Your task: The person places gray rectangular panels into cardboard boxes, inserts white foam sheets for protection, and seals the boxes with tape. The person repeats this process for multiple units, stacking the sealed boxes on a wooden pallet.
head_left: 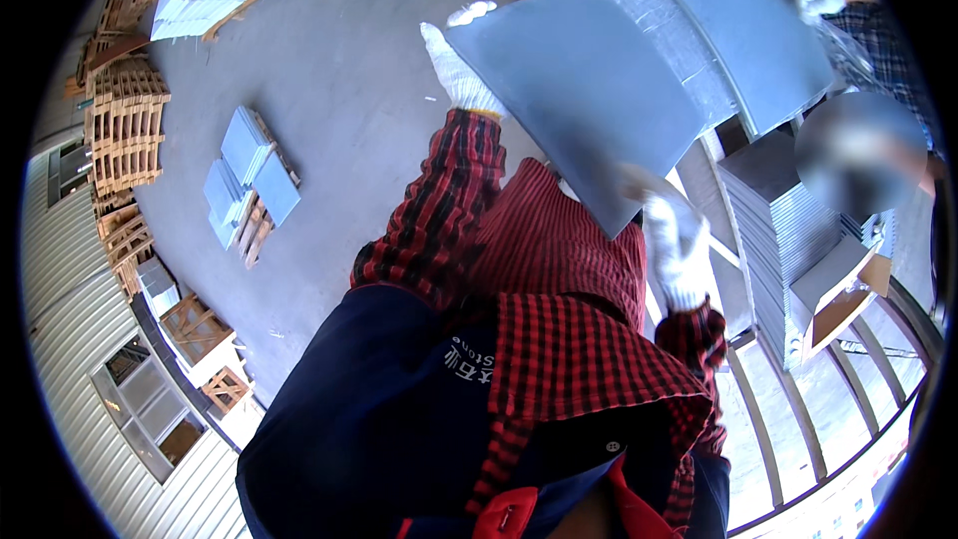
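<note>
Wooden pallets (125,130) stand stacked at the far left, and just right of them a few grey tiles (247,175) lie on the concrete floor (349,90). The left hand (457,65), in a white knit glove, grips the upper left edge of a large grey tile (579,90) held tilted in front of the chest. The right hand (677,245), also gloved, closes its fingers around that tile's lower corner. Beyond it a tall stack of tiles (788,230) rises, where a co-worker's gloved hand (820,2) touches another grey slab (753,35).
</note>
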Demonstrator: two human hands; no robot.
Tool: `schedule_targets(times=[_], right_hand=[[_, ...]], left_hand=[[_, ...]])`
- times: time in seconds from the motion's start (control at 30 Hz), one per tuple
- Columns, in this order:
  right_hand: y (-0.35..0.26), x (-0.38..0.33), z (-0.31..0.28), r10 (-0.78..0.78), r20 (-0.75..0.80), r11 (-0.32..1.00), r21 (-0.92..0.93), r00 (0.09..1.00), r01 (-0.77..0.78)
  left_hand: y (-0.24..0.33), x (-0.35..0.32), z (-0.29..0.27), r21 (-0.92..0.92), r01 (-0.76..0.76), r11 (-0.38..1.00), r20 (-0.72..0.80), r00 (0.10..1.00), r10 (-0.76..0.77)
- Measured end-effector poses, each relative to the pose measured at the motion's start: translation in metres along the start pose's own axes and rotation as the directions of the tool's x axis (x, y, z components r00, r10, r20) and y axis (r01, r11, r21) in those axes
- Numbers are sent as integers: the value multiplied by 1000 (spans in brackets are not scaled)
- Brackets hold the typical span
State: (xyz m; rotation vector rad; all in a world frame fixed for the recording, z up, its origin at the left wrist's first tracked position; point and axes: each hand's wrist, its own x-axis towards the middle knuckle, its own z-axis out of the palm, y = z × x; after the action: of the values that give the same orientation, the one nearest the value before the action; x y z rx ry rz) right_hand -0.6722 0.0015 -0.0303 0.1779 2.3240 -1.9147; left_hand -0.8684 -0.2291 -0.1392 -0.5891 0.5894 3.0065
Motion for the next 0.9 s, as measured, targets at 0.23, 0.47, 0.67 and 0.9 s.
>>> schedule_targets(times=[0.23,0.47,0.67,0.9], right_hand=[[77,-65,-41,186,-416,947,-164,890,-275],[39,-5,14,615,156,452,733,773,-508],[86,-2,53,601,156,254,892,784,-373],[126,-6,82,536,42,314,917,843,-245]], left_hand=[[1,-11,29,78,-50,996,-87,995,56],[22,-34,41,574,-23,819,79,997,-28],[39,-60,52,771,-142,621,280,951,-129],[40,-79,65,842,-194,503,324,928,-185]])
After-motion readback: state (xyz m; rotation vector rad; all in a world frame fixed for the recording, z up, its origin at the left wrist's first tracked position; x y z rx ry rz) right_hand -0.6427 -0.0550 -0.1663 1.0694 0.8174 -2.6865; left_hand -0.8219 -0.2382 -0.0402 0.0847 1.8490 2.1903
